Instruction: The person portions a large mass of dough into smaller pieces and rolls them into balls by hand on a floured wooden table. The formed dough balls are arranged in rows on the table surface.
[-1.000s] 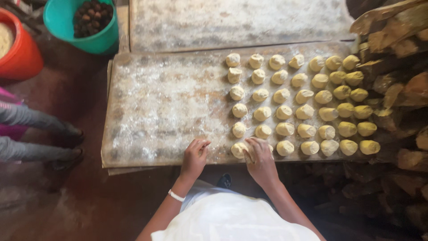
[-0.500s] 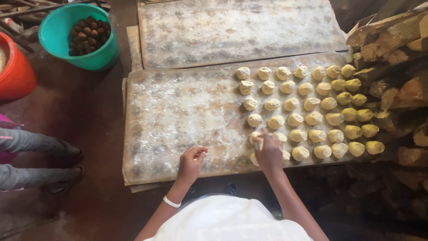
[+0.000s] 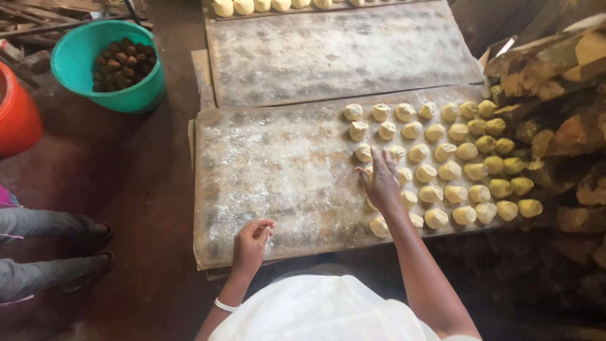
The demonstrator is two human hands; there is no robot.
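Note:
A floured board (image 3: 271,170) lies on the floor with several pale dough balls (image 3: 442,151) in rows on its right half. My right hand (image 3: 382,180) reaches over the left end of those rows, fingers spread and pressing down on a dough ball that it mostly hides. My left hand (image 3: 251,243) hovers at the board's near edge, fingers loosely curled with the tips pinched together; nothing shows in it. A white bracelet sits on that wrist.
A second floured board (image 3: 341,50) lies beyond, with more dough balls (image 3: 252,6) past its far edge. A teal basin (image 3: 104,66) of dark round lumps and an orange bucket (image 3: 16,117) stand at left. Another person's legs (image 3: 44,252) are at left. Stacked firewood (image 3: 555,113) is at right.
My right hand moved up the column of dough balls, away from me, from the nearest row to a middle row. The left hand stayed near the board's front edge.

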